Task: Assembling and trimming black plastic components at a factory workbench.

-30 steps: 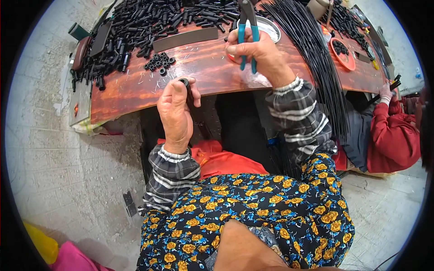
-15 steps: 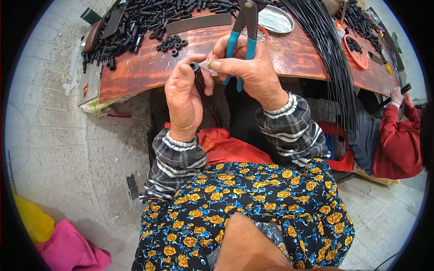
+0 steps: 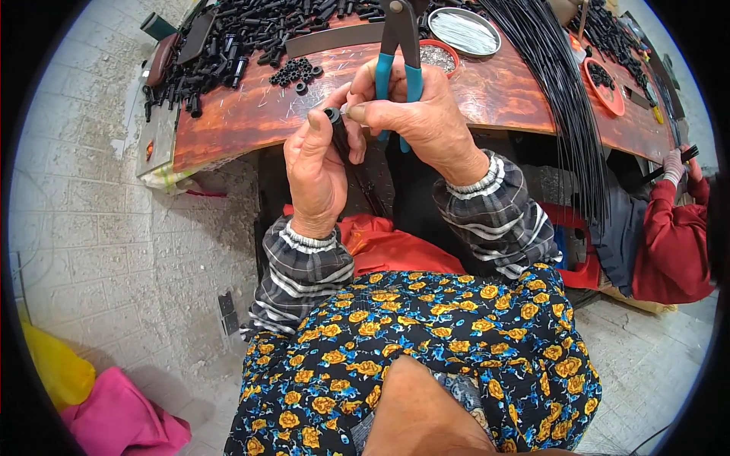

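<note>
My left hand [image 3: 312, 178] is closed round a slim black tube [image 3: 334, 121], its round open end up and a thin dark length trailing below. Close beside that end, the thumb and fingertips of my right hand [image 3: 437, 129] are pinched; a tiny pale bit shows there, too small to make out. Pliers [image 3: 400, 34] with teal handles [image 3: 414, 82] are held in the same right hand, jaws pointing away over the table. Small black rings [image 3: 291, 73] lie in a cluster beyond my left hand.
A wooden table [image 3: 236, 121] carries heaped black tubular parts [image 3: 228, 61], a grey strip [image 3: 334, 39], white strips [image 3: 464, 32] on a round plate and a red-rimmed dish [image 3: 454, 64]. Long black cables [image 3: 566, 114] hang over the edge. At right, a person in red sleeves [image 3: 669, 235] holds dark pieces.
My right fingertips have come closer to the tube's open end. The pliers have tipped slightly in my right hand, and the whole view has shifted a little.
</note>
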Demonstrator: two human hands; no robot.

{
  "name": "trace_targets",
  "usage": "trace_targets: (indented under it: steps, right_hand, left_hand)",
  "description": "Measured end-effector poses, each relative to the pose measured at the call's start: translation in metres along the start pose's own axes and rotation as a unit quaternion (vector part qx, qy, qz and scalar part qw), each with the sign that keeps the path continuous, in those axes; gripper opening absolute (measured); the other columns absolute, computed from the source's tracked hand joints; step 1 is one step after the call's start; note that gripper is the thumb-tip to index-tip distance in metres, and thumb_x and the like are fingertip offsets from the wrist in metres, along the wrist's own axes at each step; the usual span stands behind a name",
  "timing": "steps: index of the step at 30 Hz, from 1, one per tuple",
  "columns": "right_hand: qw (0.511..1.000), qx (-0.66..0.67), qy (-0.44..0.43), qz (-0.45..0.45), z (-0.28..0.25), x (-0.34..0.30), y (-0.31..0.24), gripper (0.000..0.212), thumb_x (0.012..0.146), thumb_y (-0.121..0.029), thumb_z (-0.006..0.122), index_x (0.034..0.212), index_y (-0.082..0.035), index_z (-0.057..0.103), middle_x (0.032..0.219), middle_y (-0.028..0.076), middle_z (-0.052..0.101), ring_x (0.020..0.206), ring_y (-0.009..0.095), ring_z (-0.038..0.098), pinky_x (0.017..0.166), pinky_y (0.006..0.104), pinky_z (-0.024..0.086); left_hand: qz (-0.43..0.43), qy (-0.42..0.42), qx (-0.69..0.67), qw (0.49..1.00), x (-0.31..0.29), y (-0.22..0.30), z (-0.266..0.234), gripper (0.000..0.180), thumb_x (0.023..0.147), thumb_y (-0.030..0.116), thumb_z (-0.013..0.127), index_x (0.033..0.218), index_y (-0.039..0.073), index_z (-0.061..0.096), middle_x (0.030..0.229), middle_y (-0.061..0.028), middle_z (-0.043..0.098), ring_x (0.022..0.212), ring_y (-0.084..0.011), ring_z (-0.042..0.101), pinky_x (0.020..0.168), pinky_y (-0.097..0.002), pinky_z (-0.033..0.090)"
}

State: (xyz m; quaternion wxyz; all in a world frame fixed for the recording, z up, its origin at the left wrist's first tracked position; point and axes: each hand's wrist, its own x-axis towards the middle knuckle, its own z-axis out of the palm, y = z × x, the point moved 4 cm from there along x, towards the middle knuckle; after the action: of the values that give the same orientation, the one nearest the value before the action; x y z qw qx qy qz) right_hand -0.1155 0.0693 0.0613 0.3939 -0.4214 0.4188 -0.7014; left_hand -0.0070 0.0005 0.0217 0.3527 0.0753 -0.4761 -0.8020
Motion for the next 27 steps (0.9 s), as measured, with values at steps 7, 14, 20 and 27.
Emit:
trace_targets:
  steps: [7, 14, 20, 27]
  right_hand:
    - [1.0, -0.025, -0.008, -0.008, 0.0, 0.0025, -0.0031, 0.011, 0.078, -0.001, 0.065, 0.088, 0.0, 0.061, 0.076, 0.005, 0.063, 0.059, 0.012, 0.06, 0.054, 0.024, 0.046]
    - [0.998, -0.054, -0.007, 0.007, -0.0029, 0.005, -0.0028, 0.011, 0.078, -0.003, 0.067, 0.087, 0.0, 0.063, 0.075, 0.003, 0.061, 0.063, 0.01, 0.058, 0.054, 0.0237, 0.045]
    - [0.997, -0.075, -0.009, 0.01, -0.0025, 0.0063, -0.0067, 0.011, 0.078, -0.004, 0.068, 0.087, 0.0, 0.063, 0.074, 0.002, 0.06, 0.063, 0.009, 0.057, 0.055, 0.0239, 0.045]
    - [0.999, -0.025, 0.005, -0.033, 0.0009, 0.001, -0.0035, 0.011, 0.079, 0.0, 0.065, 0.088, 0.002, 0.059, 0.075, 0.007, 0.061, 0.06, 0.013, 0.06, 0.052, 0.025, 0.049]
  left_hand:
    - [0.002, 0.012, 0.008, 1.0, -0.0015, 0.0016, -0.0016, 0.058, 0.097, 0.043, 0.049, 0.124, -0.009, 0.052, 0.073, -0.0011, 0.053, 0.065, -0.0083, 0.045, 0.057, -0.0212, 0.035]
    - [0.003, 0.0, 0.014, 1.0, -0.0015, 0.0017, -0.0013, 0.06, 0.096, 0.043, 0.051, 0.125, -0.008, 0.051, 0.073, -0.0012, 0.053, 0.065, -0.0079, 0.046, 0.057, -0.0206, 0.035]
    - [0.012, 0.008, 0.023, 1.0, -0.0023, 0.0031, 0.0037, 0.059, 0.095, 0.042, 0.052, 0.126, -0.008, 0.051, 0.071, -0.0004, 0.053, 0.063, -0.0072, 0.045, 0.056, -0.0201, 0.034]
    - [0.01, 0.013, 0.014, 1.0, -0.002, 0.0001, 0.0021, 0.058, 0.096, 0.042, 0.052, 0.125, -0.008, 0.052, 0.072, -0.0002, 0.054, 0.064, -0.0068, 0.046, 0.056, -0.0201, 0.034]
